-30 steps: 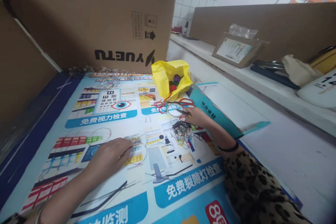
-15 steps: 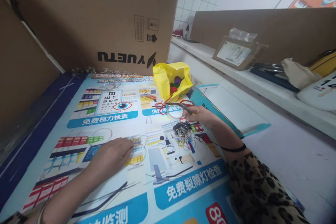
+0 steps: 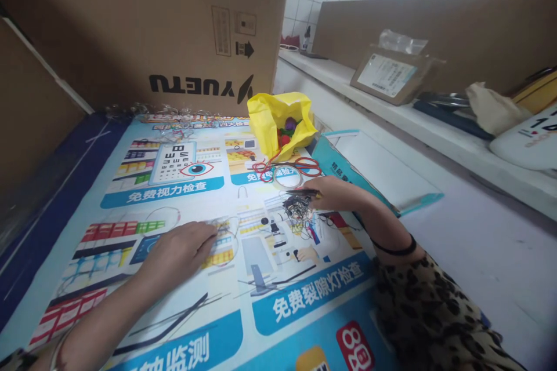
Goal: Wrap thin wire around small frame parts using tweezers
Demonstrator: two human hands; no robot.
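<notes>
1. My right hand (image 3: pixel 337 194) has drawn back from the clear ring (image 3: pixel 287 176) beyond the wire tangle (image 3: pixel 297 208). It now sits just right of the tangle, fingers pinched shut on a thin dark tool (image 3: pixel 301 191).
2. The tool's tip now lies at the tangle's far edge, so my work has shifted there.
3. My left hand (image 3: pixel 180 250) has stayed well left of the tangle, palm down, fingers spread flat on a thin wire hoop (image 3: pixel 230 240).
</notes>
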